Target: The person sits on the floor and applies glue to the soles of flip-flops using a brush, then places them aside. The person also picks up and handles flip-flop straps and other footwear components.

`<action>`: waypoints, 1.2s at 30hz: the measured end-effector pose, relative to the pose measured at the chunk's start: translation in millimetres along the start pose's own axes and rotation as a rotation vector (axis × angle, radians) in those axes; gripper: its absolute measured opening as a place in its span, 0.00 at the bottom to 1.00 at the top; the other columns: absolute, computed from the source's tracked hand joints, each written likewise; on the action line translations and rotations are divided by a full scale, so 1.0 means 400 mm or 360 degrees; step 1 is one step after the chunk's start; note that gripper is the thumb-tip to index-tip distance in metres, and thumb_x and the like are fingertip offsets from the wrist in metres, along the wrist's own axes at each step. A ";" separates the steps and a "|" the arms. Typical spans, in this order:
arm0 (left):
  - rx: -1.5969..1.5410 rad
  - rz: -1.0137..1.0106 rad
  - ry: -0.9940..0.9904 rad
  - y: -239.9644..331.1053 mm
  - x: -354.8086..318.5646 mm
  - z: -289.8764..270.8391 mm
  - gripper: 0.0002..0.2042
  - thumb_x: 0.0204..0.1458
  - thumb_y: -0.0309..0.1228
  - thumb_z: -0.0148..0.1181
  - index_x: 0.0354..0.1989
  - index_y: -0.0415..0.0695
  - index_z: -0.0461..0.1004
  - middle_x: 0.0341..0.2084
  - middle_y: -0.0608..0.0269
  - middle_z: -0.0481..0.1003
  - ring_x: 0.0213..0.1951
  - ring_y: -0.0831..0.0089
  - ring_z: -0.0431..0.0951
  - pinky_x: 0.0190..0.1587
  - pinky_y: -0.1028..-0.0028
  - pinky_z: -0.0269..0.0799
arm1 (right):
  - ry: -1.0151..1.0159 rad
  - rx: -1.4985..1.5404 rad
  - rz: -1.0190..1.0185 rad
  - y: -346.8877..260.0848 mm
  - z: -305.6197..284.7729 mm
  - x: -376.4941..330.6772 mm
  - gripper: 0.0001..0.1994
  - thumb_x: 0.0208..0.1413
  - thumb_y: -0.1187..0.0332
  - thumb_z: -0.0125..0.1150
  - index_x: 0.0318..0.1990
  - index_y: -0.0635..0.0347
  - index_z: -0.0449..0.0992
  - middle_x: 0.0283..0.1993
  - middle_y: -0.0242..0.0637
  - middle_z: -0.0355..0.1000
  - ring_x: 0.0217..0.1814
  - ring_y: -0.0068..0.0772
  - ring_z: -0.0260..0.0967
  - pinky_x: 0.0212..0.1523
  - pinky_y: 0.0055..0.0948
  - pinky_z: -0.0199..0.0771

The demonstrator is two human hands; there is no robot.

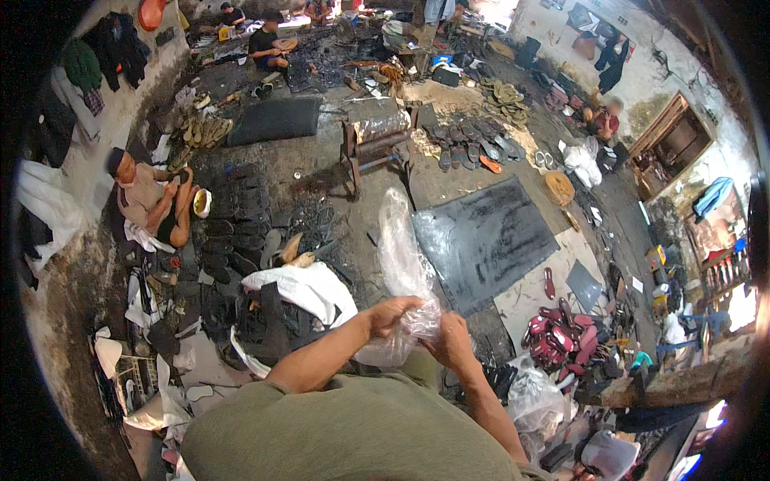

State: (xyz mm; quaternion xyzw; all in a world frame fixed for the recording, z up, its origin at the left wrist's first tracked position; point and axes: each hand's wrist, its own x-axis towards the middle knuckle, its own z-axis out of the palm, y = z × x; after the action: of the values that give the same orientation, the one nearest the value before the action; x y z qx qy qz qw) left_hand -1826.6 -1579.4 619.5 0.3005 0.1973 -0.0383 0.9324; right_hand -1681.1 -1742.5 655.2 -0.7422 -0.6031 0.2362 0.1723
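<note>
A clear plastic bag (pixel 399 240), long and crumpled, stretches out in front of me, with its near part bunched between my hands. My left hand (pixel 393 315) is closed on the bag's left side, fingers curled into the film. On the other side my right hand (pixel 451 341) grips the bunched plastic close to my body. Some of the film hangs below my left wrist. Whether anything lies inside the bag I cannot make out.
A large black sheet (pixel 485 240) lies ahead to the right, beside a pile of maroon shoe parts (pixel 561 337). A metal-framed machine (pixel 377 148) stands ahead. White sacking (pixel 309 289) and rows of dark soles (pixel 241 208) lie left, near a seated person (pixel 148 192).
</note>
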 end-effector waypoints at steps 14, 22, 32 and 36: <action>0.2930 0.0437 0.0584 0.191 0.224 -0.119 0.39 0.42 0.43 0.73 0.65 0.44 0.68 0.66 0.39 0.65 0.68 0.42 0.61 0.69 0.51 0.58 | -0.0436 0.1149 -0.0406 0.331 -0.057 0.482 0.14 0.53 0.78 0.49 0.45 0.66 0.78 0.34 0.41 0.78 0.36 0.29 0.70 0.40 0.39 0.73; 0.2785 -0.0223 0.0957 0.380 0.423 -0.215 0.20 0.51 0.43 0.62 0.33 0.32 0.81 0.32 0.34 0.80 0.37 0.38 0.81 0.43 0.49 0.76 | 0.0218 0.1177 0.0063 0.478 -0.225 0.614 0.20 0.61 0.60 0.63 0.60 0.55 0.76 0.58 0.45 0.76 0.57 0.40 0.75 0.58 0.37 0.73; 0.3562 -0.0626 0.1129 1.122 0.650 -0.464 0.19 0.53 0.48 0.60 0.48 0.53 0.83 0.45 0.49 0.82 0.53 0.49 0.79 0.60 0.42 0.63 | 0.1052 0.0953 0.1253 0.987 0.000 0.451 0.16 0.62 0.64 0.63 0.50 0.68 0.79 0.41 0.38 0.79 0.41 0.28 0.75 0.46 0.28 0.75; 0.3940 0.0030 0.1810 1.723 0.790 -0.583 0.18 0.50 0.47 0.64 0.35 0.43 0.85 0.38 0.50 0.83 0.47 0.51 0.81 0.63 0.41 0.59 | 0.1102 0.0944 0.1319 1.119 0.047 0.509 0.14 0.62 0.66 0.62 0.48 0.70 0.79 0.37 0.38 0.77 0.35 0.26 0.73 0.38 0.27 0.73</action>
State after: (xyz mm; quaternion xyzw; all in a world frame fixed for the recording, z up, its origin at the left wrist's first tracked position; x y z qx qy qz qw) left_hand -1485.6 -867.5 698.8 0.9081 0.3855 -0.0544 -0.1542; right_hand -1294.6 -1639.9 368.7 -0.8689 -0.0822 0.1864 0.4510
